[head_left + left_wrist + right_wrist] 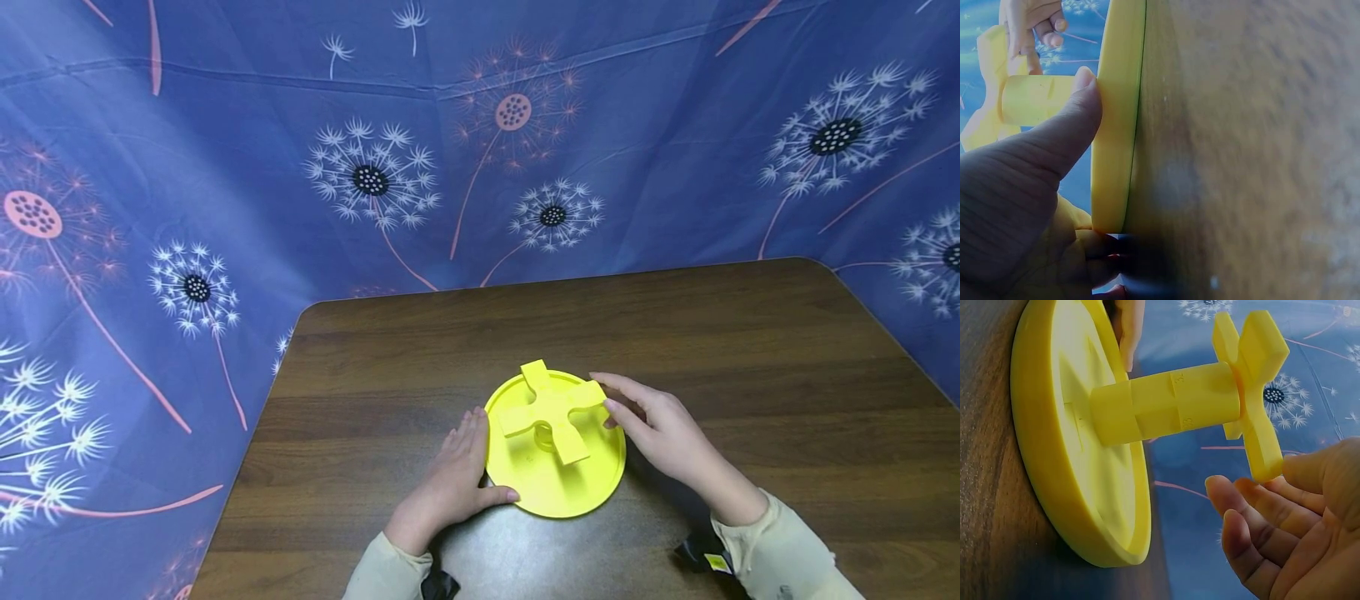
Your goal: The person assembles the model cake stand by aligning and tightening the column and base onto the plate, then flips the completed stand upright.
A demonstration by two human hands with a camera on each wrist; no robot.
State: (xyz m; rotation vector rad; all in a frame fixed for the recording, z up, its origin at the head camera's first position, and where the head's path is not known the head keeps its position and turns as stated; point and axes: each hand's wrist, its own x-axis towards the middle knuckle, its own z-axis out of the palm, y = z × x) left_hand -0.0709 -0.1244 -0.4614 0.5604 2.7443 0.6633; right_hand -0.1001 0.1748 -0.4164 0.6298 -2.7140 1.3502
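A round yellow base [555,496] with a raised rim lies flat on the table. From its middle rises a short yellow post [1166,403] with raised markings, topped by a four-armed yellow cross [553,408]. My left hand [457,475] rests against the base's left rim, fingers straight along the edge and thumb on the near rim. My right hand [660,425] pinches the end of the cross's right arm between thumb and index finger; its other fingers [1244,550] are bent loosely below. The left wrist view shows the left thumb [1079,115] across the rim.
The brown wooden table [360,367] has rounded far corners. Behind it and at its sides hangs a blue cloth [637,192] printed with dandelions. A black strap piece with a yellow label [708,558] sits under the right sleeve.
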